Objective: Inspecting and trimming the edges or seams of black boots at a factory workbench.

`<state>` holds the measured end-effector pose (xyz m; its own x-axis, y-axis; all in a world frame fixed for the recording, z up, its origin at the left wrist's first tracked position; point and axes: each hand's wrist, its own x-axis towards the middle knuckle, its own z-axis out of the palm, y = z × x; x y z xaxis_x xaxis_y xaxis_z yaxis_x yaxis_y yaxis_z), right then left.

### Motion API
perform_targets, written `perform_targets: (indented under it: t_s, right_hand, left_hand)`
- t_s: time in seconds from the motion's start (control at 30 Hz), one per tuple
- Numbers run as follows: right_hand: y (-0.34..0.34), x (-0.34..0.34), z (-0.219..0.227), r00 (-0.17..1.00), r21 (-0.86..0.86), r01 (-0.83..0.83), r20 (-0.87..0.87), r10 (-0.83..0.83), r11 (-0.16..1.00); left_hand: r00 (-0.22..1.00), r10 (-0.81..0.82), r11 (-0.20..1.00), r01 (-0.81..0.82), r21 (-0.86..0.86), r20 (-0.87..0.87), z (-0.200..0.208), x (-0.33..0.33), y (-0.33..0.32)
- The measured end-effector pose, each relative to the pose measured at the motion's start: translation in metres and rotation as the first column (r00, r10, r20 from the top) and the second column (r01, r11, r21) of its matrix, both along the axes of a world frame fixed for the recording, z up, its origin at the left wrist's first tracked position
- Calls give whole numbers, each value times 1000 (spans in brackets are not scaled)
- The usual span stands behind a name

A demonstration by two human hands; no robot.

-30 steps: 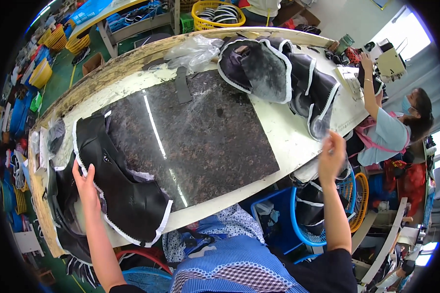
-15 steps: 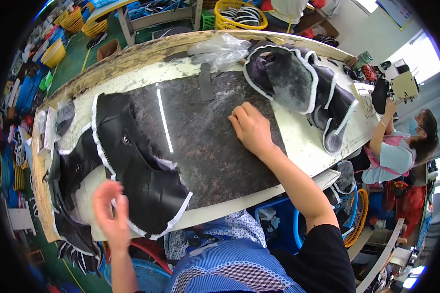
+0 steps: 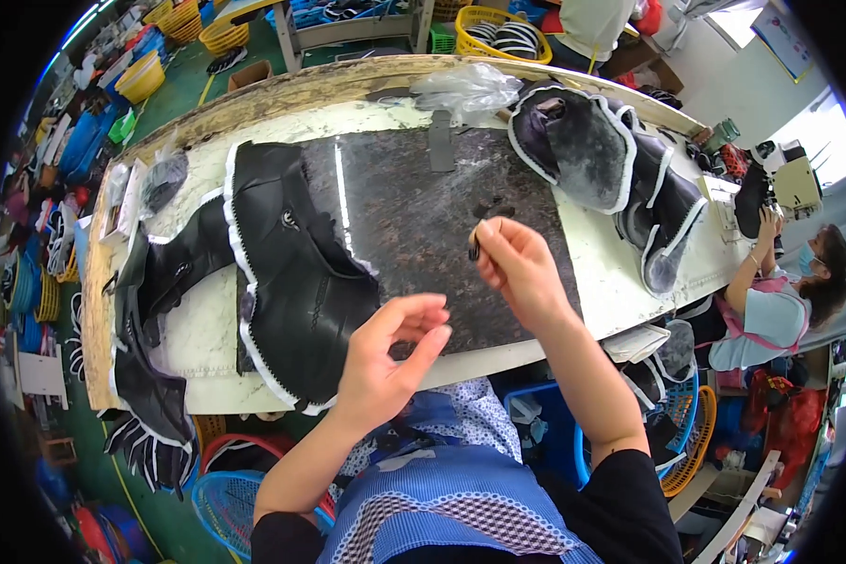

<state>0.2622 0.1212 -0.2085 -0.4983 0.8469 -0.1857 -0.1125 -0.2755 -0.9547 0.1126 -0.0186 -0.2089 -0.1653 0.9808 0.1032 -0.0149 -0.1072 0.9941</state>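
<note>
My right hand point(image 3: 524, 273) is raised over a dark mottled board point(image 3: 414, 207), thumb and forefinger pinching a small black piece point(image 3: 474, 246) whose kind I cannot make out. A few more small dark bits point(image 3: 494, 207) lie on the board just beyond it. My left hand point(image 3: 385, 362) hovers near the table's front edge with fingers apart and nothing in it. To its left lies a black leather-like boot upper point(image 3: 287, 254) with a white fleecy edge and a small metallic-looking mark. Another black upper point(image 3: 146, 329) is spread at the table's left end.
Fleece-lined uppers point(image 3: 583, 150) are piled on the right of the white table point(image 3: 602, 254). A clear plastic bag point(image 3: 465, 91) and a dark strip point(image 3: 441, 141) lie at the back. Baskets point(image 3: 230, 503) stand below. A co-worker point(image 3: 771, 310) sits at a machine on the right.
My right hand has lifted from the board and now pinches a small black piece. The left hand has come rightward from the boot upper, closer to the right hand. The whole view has shifted.
</note>
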Motion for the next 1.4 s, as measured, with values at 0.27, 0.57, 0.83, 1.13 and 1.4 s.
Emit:
perform_targets:
  t_s: [0.27,0.57,0.83,1.13,1.4]
  right_hand:
    - [-85,-2,-11,1000,352,-12,26,3,936]
    - [-84,11,-22,955,115,-154,-239,178,981]
    - [-74,-12,-27,991,207,-130,2,133,970]
    - [-100,-78,1,886,675,-453,270,377,583]
    - [-105,-95,22,818,-123,-461,-443,367,879]
  left_hand:
    - [851,33,979,78,-188,524,-20,15,-21]
    - [635,406,902,-164,399,-657,-7,-1,-40]
    - [683,410,872,-488,40,-604,-17,-45,-50]
    - [422,648,758,-440,482,-634,10,-50,-77]
    - [770,231,972,-155,-177,595,-25,-26,-82]
